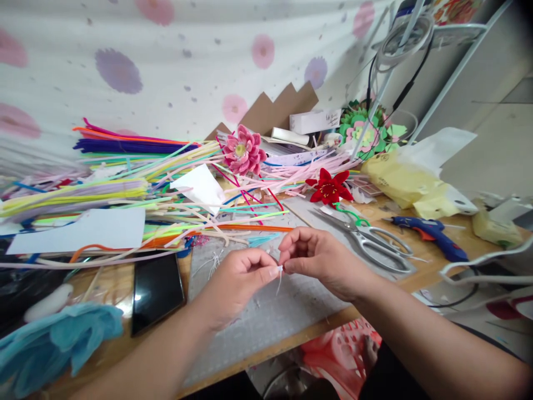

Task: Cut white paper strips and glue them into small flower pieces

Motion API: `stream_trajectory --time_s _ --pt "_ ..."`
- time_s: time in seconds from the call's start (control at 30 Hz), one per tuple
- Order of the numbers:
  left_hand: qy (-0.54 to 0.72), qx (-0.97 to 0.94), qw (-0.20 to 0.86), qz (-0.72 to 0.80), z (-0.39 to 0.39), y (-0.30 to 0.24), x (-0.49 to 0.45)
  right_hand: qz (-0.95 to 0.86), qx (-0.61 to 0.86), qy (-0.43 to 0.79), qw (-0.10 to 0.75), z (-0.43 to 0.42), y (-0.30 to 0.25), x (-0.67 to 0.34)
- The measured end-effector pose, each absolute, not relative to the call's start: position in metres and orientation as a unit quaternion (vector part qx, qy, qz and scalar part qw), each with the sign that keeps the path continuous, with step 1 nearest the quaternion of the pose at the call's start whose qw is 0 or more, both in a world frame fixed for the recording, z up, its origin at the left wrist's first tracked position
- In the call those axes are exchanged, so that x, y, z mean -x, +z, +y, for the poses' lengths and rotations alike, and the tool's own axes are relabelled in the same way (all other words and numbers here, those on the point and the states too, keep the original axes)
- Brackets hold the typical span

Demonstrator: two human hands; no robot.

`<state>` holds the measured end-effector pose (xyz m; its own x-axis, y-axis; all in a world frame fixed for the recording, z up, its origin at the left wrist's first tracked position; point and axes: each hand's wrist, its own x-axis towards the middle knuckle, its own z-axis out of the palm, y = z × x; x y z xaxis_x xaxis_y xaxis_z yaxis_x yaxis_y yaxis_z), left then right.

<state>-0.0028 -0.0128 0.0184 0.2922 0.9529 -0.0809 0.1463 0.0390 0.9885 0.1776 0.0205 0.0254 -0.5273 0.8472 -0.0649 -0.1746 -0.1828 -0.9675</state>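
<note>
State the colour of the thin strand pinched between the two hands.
White; the strand between left hand and right hand shows best in the head view.

Flower-print sheet (pixel 166 66) behind, wood table (pixel 422 278), white rack (pixel 458 33) at rt

White strand (pixel 279 278) — too small to identify, blue fabric (pixel 54 344) and pipe cleaners (pixel 75 191) cut off at left edge

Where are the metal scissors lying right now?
In the head view, the scissors lie flat on the table, just right of the right hand, below the red flower and left of the blue glue gun.
</note>
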Motion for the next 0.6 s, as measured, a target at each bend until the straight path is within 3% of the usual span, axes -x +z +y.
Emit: stream_trajectory --time_s 0.6 --pt "0.385 -0.563 0.543 0.489 -0.0156 0.0192 -0.0023 -0.604 0.396 0.589 0.362 0.0171 0.0356 -0.1722"
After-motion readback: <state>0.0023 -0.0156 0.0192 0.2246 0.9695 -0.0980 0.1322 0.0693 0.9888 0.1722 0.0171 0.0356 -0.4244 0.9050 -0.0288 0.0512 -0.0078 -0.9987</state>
